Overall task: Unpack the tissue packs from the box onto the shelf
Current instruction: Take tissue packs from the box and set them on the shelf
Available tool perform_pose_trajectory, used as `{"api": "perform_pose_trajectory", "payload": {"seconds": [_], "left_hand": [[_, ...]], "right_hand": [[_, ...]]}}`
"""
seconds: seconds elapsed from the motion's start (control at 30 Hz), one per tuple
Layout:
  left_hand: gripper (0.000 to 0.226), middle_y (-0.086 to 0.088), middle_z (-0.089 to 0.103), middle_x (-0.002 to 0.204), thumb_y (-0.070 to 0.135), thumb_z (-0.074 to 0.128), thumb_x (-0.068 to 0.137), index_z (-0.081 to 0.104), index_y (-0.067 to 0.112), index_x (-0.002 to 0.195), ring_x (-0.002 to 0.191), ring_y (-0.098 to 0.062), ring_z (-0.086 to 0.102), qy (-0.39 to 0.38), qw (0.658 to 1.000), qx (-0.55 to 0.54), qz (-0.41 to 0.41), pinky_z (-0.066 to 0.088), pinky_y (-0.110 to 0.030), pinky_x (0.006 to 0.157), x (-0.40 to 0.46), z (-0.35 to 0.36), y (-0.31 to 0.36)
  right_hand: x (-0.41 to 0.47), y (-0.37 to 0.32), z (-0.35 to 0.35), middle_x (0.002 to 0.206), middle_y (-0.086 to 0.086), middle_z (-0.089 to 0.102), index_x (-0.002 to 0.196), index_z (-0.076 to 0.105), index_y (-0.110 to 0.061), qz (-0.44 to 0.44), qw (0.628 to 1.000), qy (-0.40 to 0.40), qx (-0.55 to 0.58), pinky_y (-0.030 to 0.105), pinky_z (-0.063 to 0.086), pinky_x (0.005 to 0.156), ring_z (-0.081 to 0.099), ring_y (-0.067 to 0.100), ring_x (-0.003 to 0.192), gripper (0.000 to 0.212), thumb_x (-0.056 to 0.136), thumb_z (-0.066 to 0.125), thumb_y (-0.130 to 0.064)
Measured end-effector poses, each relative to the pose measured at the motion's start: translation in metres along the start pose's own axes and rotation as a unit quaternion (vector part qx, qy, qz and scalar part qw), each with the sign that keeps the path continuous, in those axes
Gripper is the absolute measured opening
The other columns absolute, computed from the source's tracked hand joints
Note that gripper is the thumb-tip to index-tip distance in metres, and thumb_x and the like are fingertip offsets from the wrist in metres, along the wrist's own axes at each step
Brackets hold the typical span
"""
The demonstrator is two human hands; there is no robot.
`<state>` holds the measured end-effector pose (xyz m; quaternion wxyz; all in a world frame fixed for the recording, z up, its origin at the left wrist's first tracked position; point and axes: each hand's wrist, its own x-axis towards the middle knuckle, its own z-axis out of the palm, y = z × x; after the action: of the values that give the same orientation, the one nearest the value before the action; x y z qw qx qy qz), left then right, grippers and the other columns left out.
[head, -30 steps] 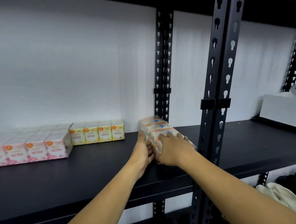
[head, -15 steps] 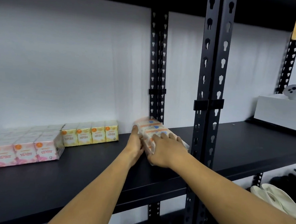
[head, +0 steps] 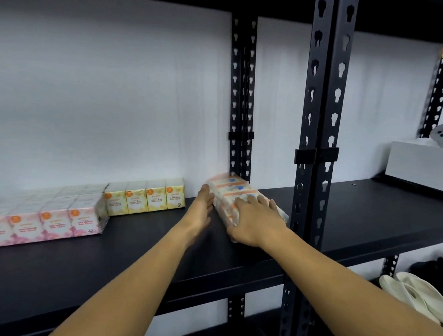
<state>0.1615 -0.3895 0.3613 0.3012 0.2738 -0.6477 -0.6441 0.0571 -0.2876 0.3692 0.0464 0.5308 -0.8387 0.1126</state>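
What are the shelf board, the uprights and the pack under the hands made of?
Shelf board: matte black, smooth; painted metal or laminate, unclear. Uprights: black painted metal by the look, punched with keyhole slots. Pack: clear glossy plastic film over paper-like tissue packets, blurred, under the right hand.

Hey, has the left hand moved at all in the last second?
Yes. The left hand has slid deeper over the shelf, along the left side of the tissue pack, so its fingertips are nearer the rear upright.

I counted three tissue bundles: pink [head: 45, 219], yellow [head: 144, 199], orange-blue [head: 235, 192]; two hands; two white sandals [head: 421, 294].
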Motion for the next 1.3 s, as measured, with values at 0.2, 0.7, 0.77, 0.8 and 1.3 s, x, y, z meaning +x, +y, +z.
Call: {"api": "perform_pose_trajectory", "payload": {"seconds": [0.2, 0.7, 0.77, 0.8, 1.3], "left_hand": [[0.055, 0.01, 0.032, 0.156, 0.052, 0.024, 0.102, 0.041, 0.027, 0.147, 0.146, -0.009, 0.024, 0.026, 0.98, 0.187, 0.056, 0.018, -0.033, 0.118, -0.061, -0.073, 0.017], [0.041, -0.004, 0.054, 0.133, 0.012, 0.046, 0.098, 0.05, 0.01, 0.138, 0.107, -0.016, 0.058, 0.36, 0.867, 0.332, 0.097, 0.036, -0.026, 0.087, -0.165, -0.268, 0.006], [0.042, -0.012, 0.054, 0.136, 0.007, 0.048, 0.095, 0.05, 0.005, 0.137, 0.119, -0.027, 0.055, 0.392, 0.857, 0.316, 0.106, 0.04, -0.032, 0.093, -0.166, -0.285, 0.005], [0.041, -0.015, 0.056, 0.135, 0.003, 0.048, 0.093, 0.052, 0.003, 0.134, 0.122, -0.031, 0.054, 0.398, 0.855, 0.311, 0.116, 0.04, -0.033, 0.095, -0.166, -0.289, 0.005], [0.051, -0.009, 0.053, 0.14, 0.011, 0.053, 0.092, 0.042, 0.009, 0.141, 0.127, -0.027, 0.05, 0.391, 0.878, 0.277, 0.007, 0.039, -0.029, 0.093, -0.143, -0.35, -0.022]], "right_hand": [[-0.017, -0.03, -0.012, 0.143, 0.009, 0.047, 0.139, 0.044, -0.019, -0.037, 0.998, 0.046, 0.031, 0.053, 0.024, 0.114, 0.039, 0.032, 0.134, 0.062, 0.084, 0.05, -0.049], [-0.036, -0.211, 0.021, 0.153, 0.006, 0.037, 0.153, 0.027, -0.021, -0.136, 0.974, -0.013, 0.179, 0.043, 0.039, 0.108, 0.037, 0.027, 0.138, 0.068, 0.092, 0.05, -0.04], [-0.031, -0.23, 0.029, 0.155, 0.004, 0.035, 0.154, 0.025, -0.021, -0.132, 0.965, -0.022, 0.224, 0.041, 0.039, 0.108, 0.035, 0.025, 0.14, 0.07, 0.092, 0.052, -0.039], [-0.028, -0.238, 0.033, 0.154, 0.004, 0.036, 0.154, 0.025, -0.02, -0.126, 0.959, -0.025, 0.251, 0.039, 0.039, 0.108, 0.036, 0.024, 0.14, 0.069, 0.093, 0.053, -0.037], [0.01, -0.291, 0.079, 0.132, -0.016, 0.057, 0.143, 0.032, -0.041, -0.078, 0.933, -0.03, 0.351, 0.045, 0.045, 0.103, 0.056, 0.017, 0.12, 0.062, 0.085, 0.054, -0.045]]}}
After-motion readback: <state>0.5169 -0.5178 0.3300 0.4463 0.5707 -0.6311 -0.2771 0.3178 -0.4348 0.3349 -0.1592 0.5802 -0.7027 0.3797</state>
